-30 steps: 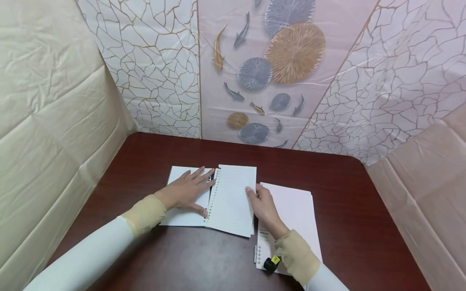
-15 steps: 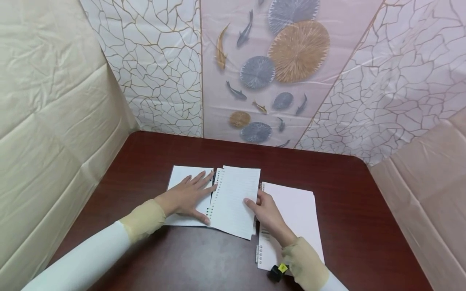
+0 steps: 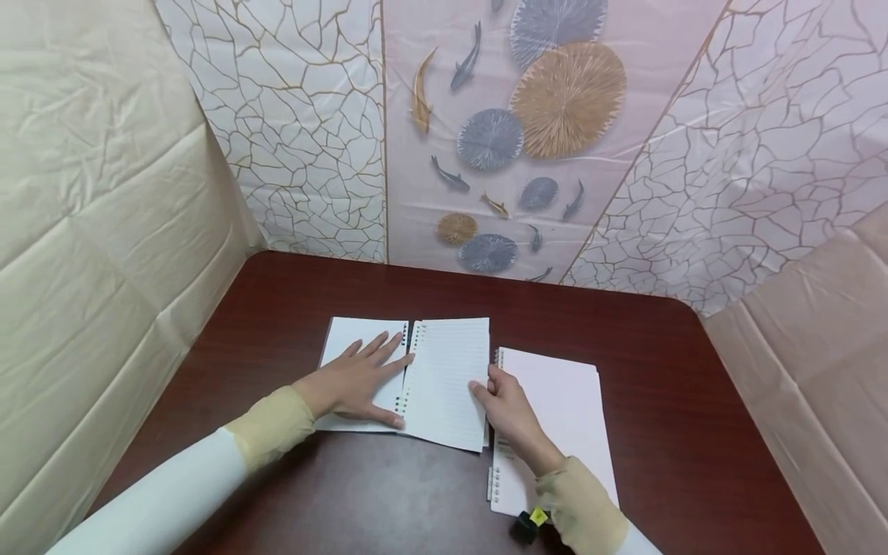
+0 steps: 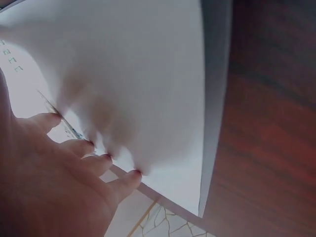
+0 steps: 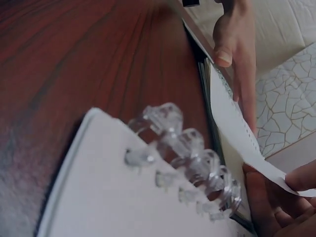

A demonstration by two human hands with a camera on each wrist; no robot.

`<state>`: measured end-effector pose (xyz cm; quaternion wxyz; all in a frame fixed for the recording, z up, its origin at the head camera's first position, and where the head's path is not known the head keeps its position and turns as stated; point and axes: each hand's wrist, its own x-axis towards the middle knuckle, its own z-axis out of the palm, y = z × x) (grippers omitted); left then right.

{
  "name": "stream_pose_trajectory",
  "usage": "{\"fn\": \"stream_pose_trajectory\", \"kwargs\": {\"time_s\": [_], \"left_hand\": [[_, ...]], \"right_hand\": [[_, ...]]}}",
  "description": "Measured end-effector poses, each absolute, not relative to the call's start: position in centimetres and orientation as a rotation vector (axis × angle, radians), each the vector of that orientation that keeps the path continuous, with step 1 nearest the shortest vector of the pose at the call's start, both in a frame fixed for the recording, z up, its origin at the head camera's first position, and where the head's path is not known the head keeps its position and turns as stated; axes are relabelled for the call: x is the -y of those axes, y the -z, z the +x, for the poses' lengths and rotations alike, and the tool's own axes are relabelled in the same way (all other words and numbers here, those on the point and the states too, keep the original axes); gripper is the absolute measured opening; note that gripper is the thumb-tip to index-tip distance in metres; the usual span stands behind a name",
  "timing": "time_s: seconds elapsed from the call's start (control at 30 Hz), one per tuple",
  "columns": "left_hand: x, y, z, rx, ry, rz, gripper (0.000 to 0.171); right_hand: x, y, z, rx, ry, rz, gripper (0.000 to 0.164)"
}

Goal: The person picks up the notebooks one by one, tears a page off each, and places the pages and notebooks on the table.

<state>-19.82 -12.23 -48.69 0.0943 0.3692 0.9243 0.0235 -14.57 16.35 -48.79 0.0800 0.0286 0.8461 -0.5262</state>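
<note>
An open ring notebook [image 3: 361,327] lies on the table, with white pages on both sides of its binding. My left hand [image 3: 356,379] rests flat on the left page, fingers spread, thumb and fingertips by the binding. In the left wrist view, those fingertips touch the white page [image 4: 153,74]. My right hand [image 3: 512,408] pinches the right edge of a lined sheet [image 3: 447,378] with punched holes along its left side. The right wrist view shows this sheet [image 5: 229,116] bent up from the pages below, held between thumb and fingers [image 5: 302,177].
A second notebook [image 3: 555,416] with clear plastic rings [image 5: 170,123] lies to the right, partly under my right forearm. A small black object with a yellow tag [image 3: 538,516] sits by its lower edge. Patterned sheets hang behind the table [image 3: 291,289].
The lined sheet's top edge has shifted and now sits nearly level with the pages under it. My right hand has slid slightly down along its edge. My left hand stays on the left page.
</note>
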Motion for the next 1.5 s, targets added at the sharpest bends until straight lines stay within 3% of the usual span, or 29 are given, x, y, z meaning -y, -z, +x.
{"fn": "stream_pose_trajectory", "kwargs": {"time_s": [0.63, 0.93, 1.3, 1.5], "left_hand": [[12.3, 48.7, -20.2, -2.729, -0.006, 1.098, 0.12], [12.0, 49.1, -20.1, -2.723, 0.044, 1.078, 0.121], [11.9, 48.9, -20.1, -2.721, 0.088, 1.067, 0.124], [12.0, 48.8, -20.1, -2.723, 0.063, 1.075, 0.123]], "right_hand": [[-16.8, 48.5, -14.0, -2.62, 1.547, 0.063, 0.02], [-16.2, 48.1, -13.2, -2.711, 1.584, 0.055, 0.033], [-16.1, 47.9, -12.8, -2.723, 1.63, 0.016, 0.031], [-16.0, 47.8, -12.6, -2.742, 1.635, 0.02, 0.022]]}}
